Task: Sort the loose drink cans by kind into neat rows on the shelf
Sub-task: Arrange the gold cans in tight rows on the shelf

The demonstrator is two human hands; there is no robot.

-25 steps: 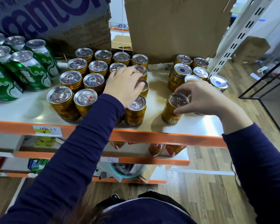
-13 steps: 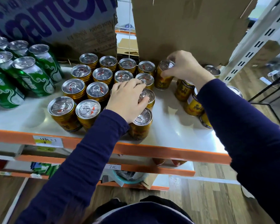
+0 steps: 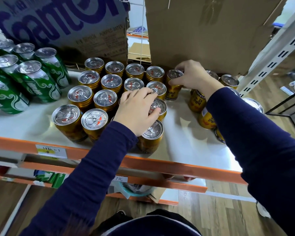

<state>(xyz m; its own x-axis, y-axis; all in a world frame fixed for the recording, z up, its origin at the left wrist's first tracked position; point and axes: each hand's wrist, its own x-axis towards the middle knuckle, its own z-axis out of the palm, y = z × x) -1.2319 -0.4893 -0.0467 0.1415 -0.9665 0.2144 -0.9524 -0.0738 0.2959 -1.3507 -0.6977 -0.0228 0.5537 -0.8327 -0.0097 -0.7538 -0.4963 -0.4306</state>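
Observation:
Several gold cans [image 3: 107,82] stand in neat rows on the white shelf [image 3: 182,133]. My right hand [image 3: 192,77] grips one gold can [image 3: 173,87] at the right end of the back row, standing on the shelf. My left hand [image 3: 136,109] lies on top of the block's third row, its fingers curled over the lid of a gold can [image 3: 158,106]. Several loose gold cans [image 3: 197,101] stand to the right, partly hidden by my right sleeve. Green cans [image 3: 37,79] lean together at the left.
A printed cardboard box [image 3: 66,28] and a plain brown box [image 3: 203,31] stand at the back of the shelf. The orange shelf lip [image 3: 160,164] runs along the front. A white perforated upright [image 3: 269,55] rises at the right. Lower shelves show below.
My right hand carried a gold can from the front right to the back row's right end and set it down there. My left hand stayed on the block.

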